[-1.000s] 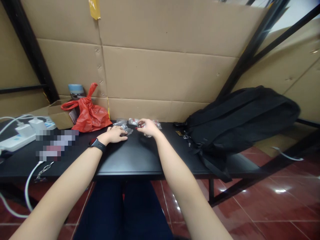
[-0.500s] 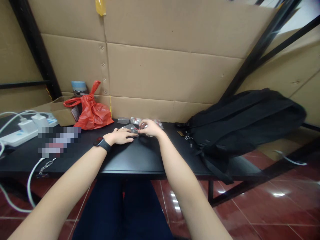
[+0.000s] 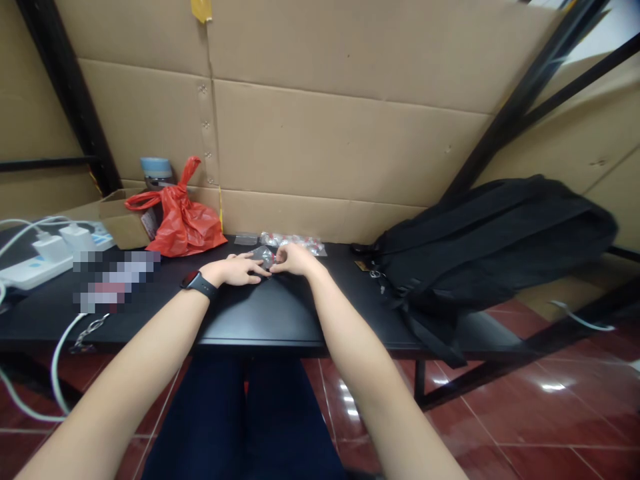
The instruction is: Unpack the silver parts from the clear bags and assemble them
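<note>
My left hand (image 3: pixel 239 269) lies low over the black table, fingers stretched and apart, its fingertips at the near edge of a small clear plastic bag (image 3: pixel 262 253). Close beside it, my right hand (image 3: pixel 296 259) is closed in a pinch at the right side of that bag. A bit of red shows at the right fingertips; what exactly they hold is too small to make out. Just behind the hands, a row of clear packets with red and silvery contents (image 3: pixel 313 246) lies along the cardboard wall. A flat clear packet (image 3: pixel 247 239) sits left of that row.
A red plastic bag (image 3: pixel 186 223), a blue-lidded bottle (image 3: pixel 157 168) and a cardboard box (image 3: pixel 125 220) stand at the back left. White chargers plug into a power strip (image 3: pixel 37 268) at far left. A black backpack (image 3: pixel 495 247) covers the table's right side.
My right hand has shifted slightly left and turned, uncovering more of the packets behind it. My left hand has drawn back a little to the left, showing more of the clear bag.
</note>
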